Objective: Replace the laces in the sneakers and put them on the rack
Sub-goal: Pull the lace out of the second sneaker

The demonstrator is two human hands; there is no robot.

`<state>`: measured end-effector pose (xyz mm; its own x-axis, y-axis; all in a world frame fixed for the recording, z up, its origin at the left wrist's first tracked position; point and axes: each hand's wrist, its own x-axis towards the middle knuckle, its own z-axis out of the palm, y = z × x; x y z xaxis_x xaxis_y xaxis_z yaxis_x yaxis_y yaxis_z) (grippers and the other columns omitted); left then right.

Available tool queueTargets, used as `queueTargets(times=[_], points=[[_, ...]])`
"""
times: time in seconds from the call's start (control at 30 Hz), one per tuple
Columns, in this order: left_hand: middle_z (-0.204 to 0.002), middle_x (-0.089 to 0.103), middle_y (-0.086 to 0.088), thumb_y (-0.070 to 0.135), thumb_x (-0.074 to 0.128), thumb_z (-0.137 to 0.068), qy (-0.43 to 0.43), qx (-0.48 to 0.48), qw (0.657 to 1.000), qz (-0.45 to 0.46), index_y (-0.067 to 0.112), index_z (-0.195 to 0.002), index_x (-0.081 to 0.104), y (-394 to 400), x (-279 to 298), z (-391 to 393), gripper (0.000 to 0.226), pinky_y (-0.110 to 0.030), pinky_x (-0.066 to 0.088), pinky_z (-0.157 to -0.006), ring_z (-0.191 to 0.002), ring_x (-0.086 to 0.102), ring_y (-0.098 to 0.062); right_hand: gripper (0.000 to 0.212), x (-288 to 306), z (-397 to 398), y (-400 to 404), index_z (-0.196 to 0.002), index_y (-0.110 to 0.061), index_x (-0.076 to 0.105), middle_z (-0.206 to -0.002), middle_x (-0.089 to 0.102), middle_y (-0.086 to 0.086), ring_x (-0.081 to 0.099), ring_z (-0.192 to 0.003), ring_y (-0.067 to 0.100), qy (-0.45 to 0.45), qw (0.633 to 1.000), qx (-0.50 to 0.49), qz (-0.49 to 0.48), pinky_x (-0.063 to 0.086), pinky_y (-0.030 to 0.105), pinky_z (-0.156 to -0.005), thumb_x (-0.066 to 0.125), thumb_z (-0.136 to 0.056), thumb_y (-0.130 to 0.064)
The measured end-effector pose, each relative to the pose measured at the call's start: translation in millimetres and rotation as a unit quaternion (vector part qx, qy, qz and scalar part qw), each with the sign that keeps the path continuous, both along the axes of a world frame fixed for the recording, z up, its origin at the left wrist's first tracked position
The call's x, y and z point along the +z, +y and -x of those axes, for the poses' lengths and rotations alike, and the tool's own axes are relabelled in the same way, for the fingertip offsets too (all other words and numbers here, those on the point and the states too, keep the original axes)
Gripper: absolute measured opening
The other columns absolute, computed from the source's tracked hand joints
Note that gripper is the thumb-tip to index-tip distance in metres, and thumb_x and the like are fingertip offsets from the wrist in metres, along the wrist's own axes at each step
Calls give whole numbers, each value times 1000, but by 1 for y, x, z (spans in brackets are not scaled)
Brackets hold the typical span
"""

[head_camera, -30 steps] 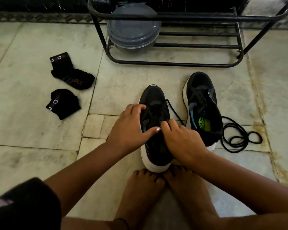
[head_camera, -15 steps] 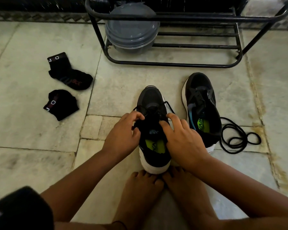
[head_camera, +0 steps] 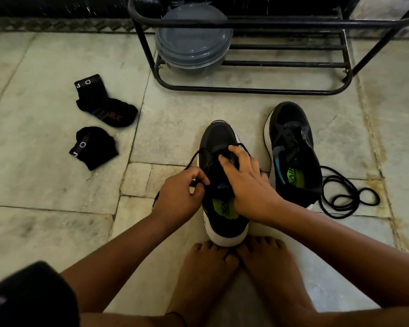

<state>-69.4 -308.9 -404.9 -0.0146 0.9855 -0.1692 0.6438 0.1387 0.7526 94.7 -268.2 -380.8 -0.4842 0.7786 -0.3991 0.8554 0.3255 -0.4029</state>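
A black sneaker with a white sole (head_camera: 219, 138) stands on the floor in front of my bare feet, toe pointing away. My left hand (head_camera: 180, 192) pinches a thin black lace (head_camera: 194, 159) at the shoe's left side. My right hand (head_camera: 246, 178) lies over the tongue, its fingers curled on the lace area near the eyelets. A second black sneaker (head_camera: 291, 147) stands to the right, unlaced, with a green insole showing. A loose black lace (head_camera: 347, 197) lies coiled on the floor beside it. The black metal rack (head_camera: 246, 89) stands beyond the shoes.
A grey lidded plastic container (head_camera: 193, 41) sits on the rack's lower shelf at its left end. Two black socks (head_camera: 104, 107) (head_camera: 92, 147) lie on the tiled floor to the left. My bare feet (head_camera: 234, 267) touch the near sneaker's heel.
My right hand has slid forward over the tongue toward the eyelets. My left hand has drawn back to the shoe's left side, pulling lace out in a loop.
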Motion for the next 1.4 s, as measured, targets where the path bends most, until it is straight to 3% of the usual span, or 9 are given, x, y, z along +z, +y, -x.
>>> queueTargets(times=[0.2, 0.3, 0.43, 0.53, 0.67, 0.8, 0.93, 1.07, 1.4], points=[[-83, 56, 27, 8, 55, -89, 5, 2, 1000, 0, 32, -82, 56, 0, -3, 2, 25, -7, 46, -70, -83, 53, 14, 66, -2, 2, -7, -139, -19, 28, -144, 4, -1, 10, -132, 25, 39, 999, -10, -37, 28, 42, -104, 58, -80, -12], [-83, 57, 25, 8, 55, -89, 2, -1, 1000, -14, 30, -84, 57, -1, -5, 1, 23, -8, 48, -70, -83, 54, 13, 42, -5, 11, 2, -128, -17, 43, -141, 16, -1, 16, -131, 22, 90, 993, -79, -5, 29, 43, -106, 54, -90, -29], [-82, 54, 23, 7, 54, -88, 19, -3, 999, -27, 28, -84, 57, -1, -4, -3, 22, -17, 51, -74, -86, 56, 3, 34, -8, 22, 26, -102, -15, 61, -125, 36, 1, 29, -122, 20, 109, 981, -163, 11, 38, 42, -98, 56, -90, -46], [-82, 54, 23, 5, 54, -88, 20, 0, 999, -31, 27, -83, 58, -1, -5, -5, 22, -18, 52, -72, -88, 58, -1, 21, -11, 23, 38, -76, -20, 58, -116, 43, 2, 33, -116, 23, 111, 976, -187, 1, 38, 40, -88, 63, -87, -38], [-83, 56, 24, 7, 54, -89, 18, 5, 999, -29, 28, -84, 58, -3, -4, -5, 22, -11, 51, -70, -85, 57, 4, 22, -10, 17, 35, -68, -26, 52, -105, 41, -3, 32, -110, 19, 166, 967, -191, 26, 35, 37, -92, 64, -86, -31], [-86, 59, 18, 9, 54, -90, 38, 5, 998, -47, 25, -88, 60, -6, -7, -5, 17, -6, 47, -69, -83, 56, 4, 15, 0, 14, 17, -77, -24, 50, -96, 39, -4, 27, -98, 13, 142, 986, -91, -11, 27, 30, -85, 57, -87, -32], [-92, 67, 8, 13, 59, -89, 44, 5, 998, -54, 16, -100, 66, -6, -8, -5, 13, -8, 46, -67, -81, 59, -2, 20, 13, 13, -5, -78, -25, 50, -87, 37, -6, 28, -88, 12, 131, 988, 32, -71, 31, 34, -79, 43, -88, -41], [-88, 65, 13, 17, 64, -86, 28, -5, 999, -34, 21, -97, 63, -7, -5, -2, 11, -18, 52, -71, -81, 59, 0, 32, 27, 5, -19, -70, -18, 60, -76, 41, -5, 34, -75, 13, 184, 952, 160, -186, 29, 31, -63, 44, -85, -42], [-90, 63, 16, 14, 55, -91, 36, -14, 999, -15, 28, -90, 62, -5, 0, -2, 16, -11, 47, -69, -84, 59, 1, 18, 36, -1, -37, -80, -15, 62, -84, 55, 3, 46, -82, 20, 232, 885, 363, -177, 38, 36, -74, 59, -86, -32]])
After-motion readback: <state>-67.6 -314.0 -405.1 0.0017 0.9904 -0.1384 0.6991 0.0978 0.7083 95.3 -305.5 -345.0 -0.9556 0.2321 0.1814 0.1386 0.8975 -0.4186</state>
